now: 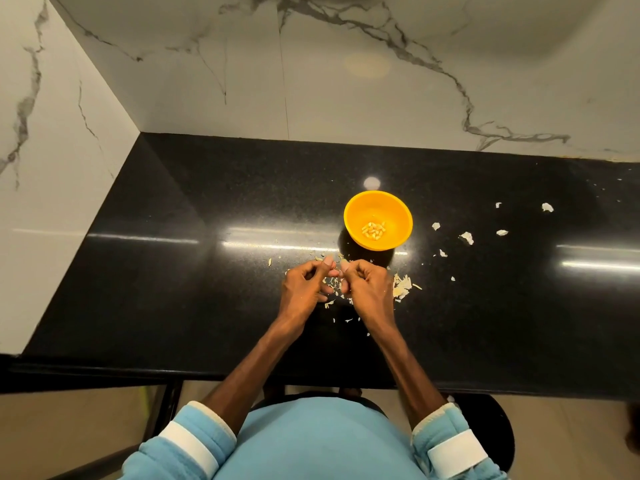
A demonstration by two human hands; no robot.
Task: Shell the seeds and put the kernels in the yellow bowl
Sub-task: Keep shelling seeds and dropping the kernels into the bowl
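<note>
The yellow bowl (394, 211) stands on the black counter, with several pale kernels (373, 229) lying in its bottom. Just in front of it, my left hand (306, 285) and my right hand (365, 289) meet over the counter, fingers curled. Their thumbs and fingertips pinch a small seed (337, 271) between them; the seed is mostly hidden by the fingers. A pile of pale shell pieces (401, 285) lies right of my right hand, and more bits lie under and between the hands.
Scattered shell flakes (467, 237) dot the black counter (207, 271) to the right of the bowl. Marble walls close the counter at the back and left. A dark stool (485, 431) stands below the counter's front edge.
</note>
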